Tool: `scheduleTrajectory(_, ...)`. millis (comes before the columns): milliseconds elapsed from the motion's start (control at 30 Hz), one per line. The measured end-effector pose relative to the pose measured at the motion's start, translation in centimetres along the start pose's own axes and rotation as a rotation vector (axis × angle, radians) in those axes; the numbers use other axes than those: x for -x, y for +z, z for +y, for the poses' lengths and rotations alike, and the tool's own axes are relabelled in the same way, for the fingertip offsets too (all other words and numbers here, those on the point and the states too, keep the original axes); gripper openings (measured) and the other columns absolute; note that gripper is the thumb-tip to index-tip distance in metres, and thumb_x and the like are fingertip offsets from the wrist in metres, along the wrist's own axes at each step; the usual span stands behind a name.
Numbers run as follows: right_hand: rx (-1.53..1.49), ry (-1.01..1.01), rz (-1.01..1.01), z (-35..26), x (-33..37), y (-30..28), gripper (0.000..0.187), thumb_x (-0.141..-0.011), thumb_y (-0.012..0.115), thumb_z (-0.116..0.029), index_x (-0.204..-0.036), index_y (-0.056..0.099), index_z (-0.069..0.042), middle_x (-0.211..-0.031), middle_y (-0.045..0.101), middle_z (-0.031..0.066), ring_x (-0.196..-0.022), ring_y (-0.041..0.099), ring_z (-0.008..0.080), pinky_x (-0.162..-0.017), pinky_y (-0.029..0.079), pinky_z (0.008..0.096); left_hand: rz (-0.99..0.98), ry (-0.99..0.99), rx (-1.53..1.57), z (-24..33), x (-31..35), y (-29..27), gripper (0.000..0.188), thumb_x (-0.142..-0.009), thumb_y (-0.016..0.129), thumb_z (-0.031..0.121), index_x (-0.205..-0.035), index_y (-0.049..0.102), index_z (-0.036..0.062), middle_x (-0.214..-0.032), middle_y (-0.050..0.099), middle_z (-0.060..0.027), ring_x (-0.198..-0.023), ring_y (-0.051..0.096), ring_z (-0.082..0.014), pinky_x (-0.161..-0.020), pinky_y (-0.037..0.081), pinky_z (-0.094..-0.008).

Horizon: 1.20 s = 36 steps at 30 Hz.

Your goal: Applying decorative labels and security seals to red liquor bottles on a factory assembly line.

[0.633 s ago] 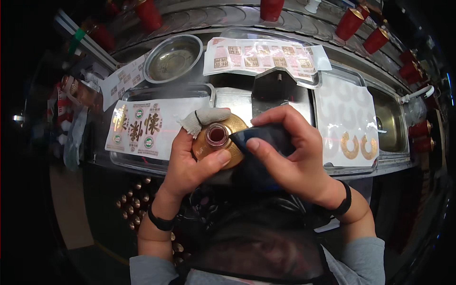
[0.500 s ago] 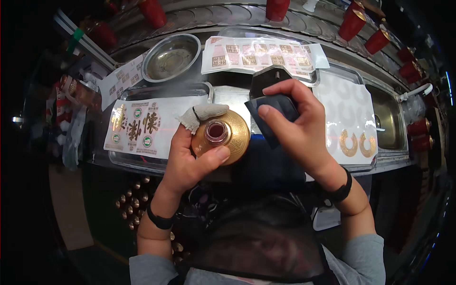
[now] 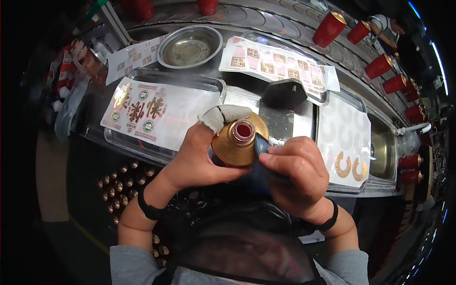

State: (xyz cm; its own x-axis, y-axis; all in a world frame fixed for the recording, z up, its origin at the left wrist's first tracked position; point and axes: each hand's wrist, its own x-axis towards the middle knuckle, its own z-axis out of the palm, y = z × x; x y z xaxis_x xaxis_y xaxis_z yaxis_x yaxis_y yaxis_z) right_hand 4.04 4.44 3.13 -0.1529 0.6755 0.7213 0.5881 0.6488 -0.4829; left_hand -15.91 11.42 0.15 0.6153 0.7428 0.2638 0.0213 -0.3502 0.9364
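A bottle with a gold patterned shoulder (image 3: 227, 151) and an open, reddish mouth stands before me, its lower body hidden. My left hand (image 3: 194, 154) is wrapped around its left side, with a white cloth finger cover (image 3: 225, 115) on one finger at the far side. The thumb lies along the near side. In my right hand (image 3: 301, 173) a thin dark blue flat piece (image 3: 260, 145) is pinched between thumb and fingers. Its edge is at the bottle's right shoulder, seemingly touching it. Beyond them stands a black angular plate (image 3: 284, 94).
On the left, a tray (image 3: 218, 84) carries a sheet of gold character stickers (image 3: 147, 109). A metal bowl (image 3: 190, 47) and label sheets (image 3: 270, 61) lie behind. To the right are a sheet with gold arcs (image 3: 349, 166) and a sink (image 3: 384, 152). Red bottles (image 3: 329, 29) line a conveyor.
My right hand has come down and turned, bringing the dark blue piece to the bottle's right side. The left thumb has shifted down off the shoulder. My view has shifted a little.
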Motion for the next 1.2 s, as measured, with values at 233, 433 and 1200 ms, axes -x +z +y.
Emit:
scheduleTrajectory(233,-0.143,-0.117,-0.165,-1.7,-0.6,0.5,0.027,-0.066,0.076,0.0,-0.092,0.073,-0.003,-0.087,0.066,0.0091,-0.073,0.061,0.0242,-0.063,0.049,0.0335,0.307,0.074,-0.139,0.2,0.6,2.2,0.066,-0.067,0.086,0.018,-0.125,0.057,0.0035,-0.116,0.062,-0.0155,-0.108,0.063,-0.0325,-0.093,0.05,-0.0393)
scheduleTrajectory(433,-0.067,-0.178,-0.137,1.4,-2.1,-0.6,0.026,-0.063,0.078,-0.004,-0.088,0.074,-0.006,-0.088,0.069,0.0066,-0.078,0.061,0.0241,-0.066,0.049,0.0331,0.303,0.049,-0.18,0.4,0.7,2.0,0.067,-0.063,0.086,0.018,-0.123,0.059,0.0047,-0.119,0.06,-0.016,-0.109,0.061,-0.0357,-0.095,0.049,-0.0411)
scheduleTrajectory(1200,-0.102,-0.013,-0.064,-0.2,-1.7,1.3,0.028,-0.065,0.079,0.006,-0.089,0.068,-0.005,-0.084,0.069,0.0087,-0.075,0.063,0.0245,-0.069,0.05,0.0342,0.531,0.185,-0.342,-2.4,0.9,3.8,0.08,-0.062,0.088,0.028,-0.131,0.052,0.0065,-0.132,0.052,-0.0195,-0.118,0.054,-0.0413,-0.101,0.044,-0.0496)
